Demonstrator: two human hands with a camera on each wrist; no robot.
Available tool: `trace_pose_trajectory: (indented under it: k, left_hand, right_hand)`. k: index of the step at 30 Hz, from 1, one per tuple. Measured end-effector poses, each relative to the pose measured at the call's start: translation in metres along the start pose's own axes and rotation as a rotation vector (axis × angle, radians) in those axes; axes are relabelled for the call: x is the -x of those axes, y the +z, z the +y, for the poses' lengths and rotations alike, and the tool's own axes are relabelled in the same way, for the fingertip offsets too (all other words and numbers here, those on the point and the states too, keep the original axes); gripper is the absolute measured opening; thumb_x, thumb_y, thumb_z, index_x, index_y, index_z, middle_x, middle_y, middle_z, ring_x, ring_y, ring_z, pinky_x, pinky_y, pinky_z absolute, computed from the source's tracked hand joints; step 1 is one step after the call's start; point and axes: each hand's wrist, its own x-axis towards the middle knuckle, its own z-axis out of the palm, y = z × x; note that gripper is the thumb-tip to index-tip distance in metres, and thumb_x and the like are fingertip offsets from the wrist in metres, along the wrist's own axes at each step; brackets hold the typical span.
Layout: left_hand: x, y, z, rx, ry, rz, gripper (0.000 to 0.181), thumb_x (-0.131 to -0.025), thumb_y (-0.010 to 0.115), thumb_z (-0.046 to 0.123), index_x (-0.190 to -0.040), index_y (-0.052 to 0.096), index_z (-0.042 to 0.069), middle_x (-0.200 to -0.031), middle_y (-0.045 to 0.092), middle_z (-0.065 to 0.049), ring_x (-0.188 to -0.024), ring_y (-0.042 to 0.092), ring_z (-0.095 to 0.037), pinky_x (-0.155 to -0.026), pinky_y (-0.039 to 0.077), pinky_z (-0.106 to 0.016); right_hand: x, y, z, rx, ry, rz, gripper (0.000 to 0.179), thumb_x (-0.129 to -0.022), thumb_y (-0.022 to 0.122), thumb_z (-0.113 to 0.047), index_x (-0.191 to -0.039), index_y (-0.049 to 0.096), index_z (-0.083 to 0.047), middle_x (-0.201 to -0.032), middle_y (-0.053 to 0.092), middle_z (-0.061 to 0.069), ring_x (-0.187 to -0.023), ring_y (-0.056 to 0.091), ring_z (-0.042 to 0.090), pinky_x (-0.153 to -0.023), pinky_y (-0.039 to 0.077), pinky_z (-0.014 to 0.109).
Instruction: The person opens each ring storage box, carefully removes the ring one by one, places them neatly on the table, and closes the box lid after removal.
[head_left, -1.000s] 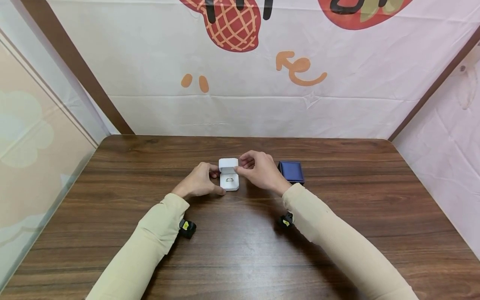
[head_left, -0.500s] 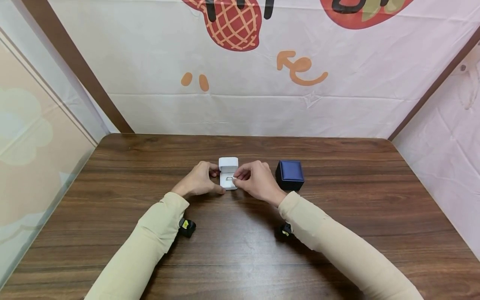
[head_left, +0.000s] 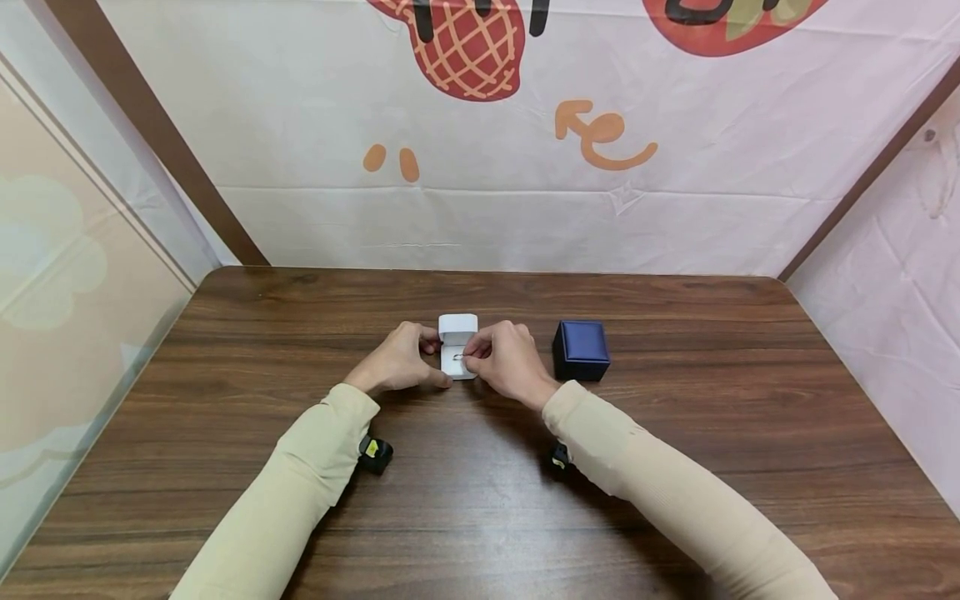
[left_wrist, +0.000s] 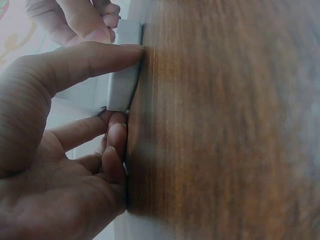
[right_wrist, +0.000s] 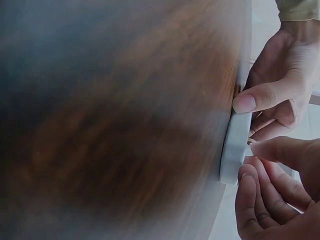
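Note:
A small white ring box stands on the table with its lid raised. Inside it sits a thin ring, partly covered by fingertips in the head view. My left hand grips the box from the left, thumb at the front and fingers curled behind; the left wrist view shows that thumb across the box's front. From the right, my right hand reaches into the box and pinches the ring between thumb and forefinger. In the right wrist view the right thumb is right at the ring.
A dark blue box with its lid down stands to the right of my right hand on the wooden table. Behind the table's far edge hangs a white printed cloth.
My right hand has come down from beside the raised lid to the ring, then edged slightly left. More of the blue box shows. My left hand has stayed on the white box.

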Motion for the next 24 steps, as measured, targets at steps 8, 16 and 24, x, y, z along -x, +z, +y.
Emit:
trace_pose_trajectory:
  k: [8,16,24]
  left_hand:
    - [-0.0008,0.0002,0.0001,0.01,-0.012,-0.005,0.049,-0.069,0.09,0.009,-0.11,0.069,-0.007,-0.096,0.067,-0.012,-0.093,0.059,-0.025,-0.082,0.047,-0.035]
    - [-0.0003,0.0,0.0005,0.022,-0.008,-0.004,0.047,-0.068,0.089,0.008,-0.109,0.07,-0.007,-0.094,0.067,-0.011,-0.091,0.058,-0.025,-0.08,0.046,-0.033]
    - [0.0001,-0.0002,0.0009,0.025,0.0,-0.007,0.046,-0.068,0.089,0.008,-0.107,0.07,-0.006,-0.092,0.067,-0.011,-0.089,0.059,-0.024,-0.079,0.046,-0.033]
  right_hand:
    - [-0.002,0.0011,0.0005,0.006,0.02,0.012,0.007,-0.083,0.078,-0.009,-0.079,0.078,-0.014,-0.069,0.07,-0.008,-0.065,0.062,0.004,-0.074,0.05,0.03]
    - [-0.0032,0.0013,-0.0009,0.014,0.025,-0.002,0.007,-0.083,0.079,-0.009,-0.079,0.077,-0.014,-0.069,0.069,-0.008,-0.065,0.062,0.004,-0.075,0.049,0.031]
    - [-0.003,0.0015,-0.0001,0.025,0.013,-0.015,0.007,-0.083,0.078,-0.008,-0.08,0.077,-0.013,-0.07,0.069,-0.008,-0.065,0.062,0.005,-0.072,0.05,0.031]
